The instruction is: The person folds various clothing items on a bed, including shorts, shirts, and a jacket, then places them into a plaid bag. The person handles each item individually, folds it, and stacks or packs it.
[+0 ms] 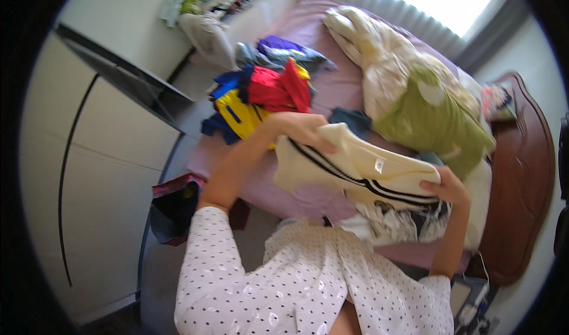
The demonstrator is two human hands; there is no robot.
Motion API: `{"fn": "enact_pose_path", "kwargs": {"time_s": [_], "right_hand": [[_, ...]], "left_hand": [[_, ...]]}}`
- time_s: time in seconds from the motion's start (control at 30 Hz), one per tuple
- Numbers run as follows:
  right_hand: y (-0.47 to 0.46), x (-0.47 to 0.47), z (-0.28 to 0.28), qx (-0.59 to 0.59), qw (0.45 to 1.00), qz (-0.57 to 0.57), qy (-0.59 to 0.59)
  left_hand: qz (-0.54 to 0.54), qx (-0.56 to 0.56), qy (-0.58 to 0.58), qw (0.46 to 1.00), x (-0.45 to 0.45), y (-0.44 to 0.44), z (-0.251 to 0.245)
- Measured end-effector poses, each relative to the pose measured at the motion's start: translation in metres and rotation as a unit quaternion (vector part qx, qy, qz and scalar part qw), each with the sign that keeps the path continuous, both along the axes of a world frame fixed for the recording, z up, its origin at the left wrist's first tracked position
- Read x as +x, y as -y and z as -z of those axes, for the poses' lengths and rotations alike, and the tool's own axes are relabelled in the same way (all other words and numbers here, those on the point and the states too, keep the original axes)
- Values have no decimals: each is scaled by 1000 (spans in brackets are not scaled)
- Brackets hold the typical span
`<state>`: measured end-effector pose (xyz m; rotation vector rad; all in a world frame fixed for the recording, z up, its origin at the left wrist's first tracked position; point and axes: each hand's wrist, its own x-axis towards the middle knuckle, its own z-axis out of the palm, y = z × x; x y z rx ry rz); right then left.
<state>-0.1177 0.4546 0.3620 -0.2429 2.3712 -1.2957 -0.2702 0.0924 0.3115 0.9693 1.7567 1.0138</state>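
A cream knit garment (320, 166) with black stripes along its V-shaped neckline is stretched between my two hands above the bed. My left hand (306, 130) pinches it at one shoulder, thumb in front. At the opposite shoulder, my right hand (449, 186) grips the edge. A small white label (379, 165) shows inside the back of the neck. The garment's lower part hangs out of clear sight. Below it, partly covered, lie crumpled patterned clothes (395, 224) at the bed's near edge.
On the pink bedsheet (284, 204) lie a heap of colourful clothes (275, 88), a dark folded cloth (351, 120), a green cushion (438, 119) and a cream quilt (391, 63). A wooden headboard (526, 179) stands right. An open bag (171, 210) sits on the floor beside the wardrobe (106, 166).
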Motion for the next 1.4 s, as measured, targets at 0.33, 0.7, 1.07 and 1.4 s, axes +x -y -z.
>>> {"fn": "enact_pose_path", "kwargs": {"time_s": [0.33, 0.7, 1.07, 1.4], "right_hand": [[100, -29, 43, -300, 920, 246, -60], [135, -36, -20, -303, 927, 38, -220], [148, -84, -74, 2, 967, -95, -237], [76, -55, -111, -18, 915, 118, -384]], "left_hand": [[-418, 188, -183, 870, 67, -85, 0], [-294, 231, -290, 881, 63, -30, -70], [-151, 396, -208, 881, 46, 9, -65], [-309, 353, -329, 819, 123, 2, 71]]}}
